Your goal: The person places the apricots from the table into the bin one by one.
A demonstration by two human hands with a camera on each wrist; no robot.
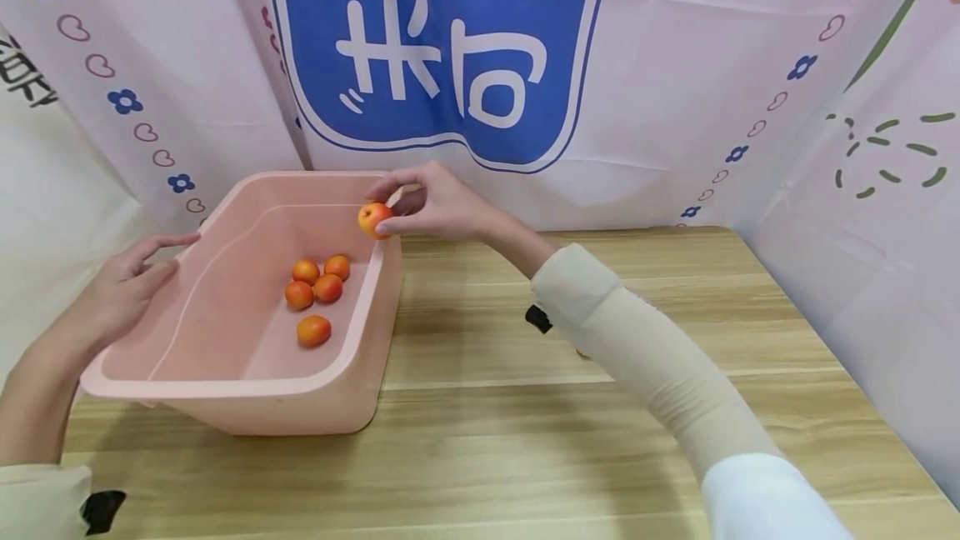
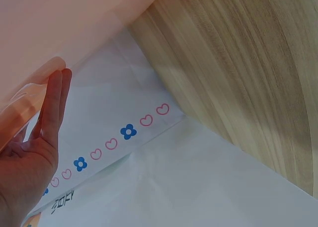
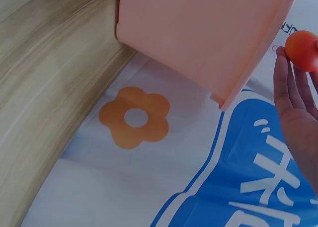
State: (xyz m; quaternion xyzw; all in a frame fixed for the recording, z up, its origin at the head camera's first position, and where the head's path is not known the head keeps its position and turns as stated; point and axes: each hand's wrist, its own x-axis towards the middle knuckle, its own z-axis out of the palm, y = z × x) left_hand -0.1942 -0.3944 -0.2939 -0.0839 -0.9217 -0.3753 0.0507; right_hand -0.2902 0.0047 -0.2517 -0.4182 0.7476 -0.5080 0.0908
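Observation:
My right hand (image 1: 442, 202) pinches a small round orange-red fruit (image 1: 373, 221) between thumb and fingers, just over the right rim of a pink plastic tub (image 1: 247, 387). A dark dimple shows on the fruit; its exact kind I cannot tell. Several similar fruits (image 1: 313, 331) lie on the tub's floor, most of them bunched together. At the tub's left rim, my left hand (image 1: 123, 290) holds the edge, with the thumb over the rim. In the left wrist view its other fingers (image 2: 52, 103) lie fairly straight along the outer wall.
The tub stands on a wood-grain table (image 1: 480, 440), near its left side. A sliver of a small orange thing (image 1: 582, 354) peeks out beside the right sleeve (image 1: 637, 340), mostly hidden. Printed white cloth (image 1: 675, 107) hangs behind and at both sides.

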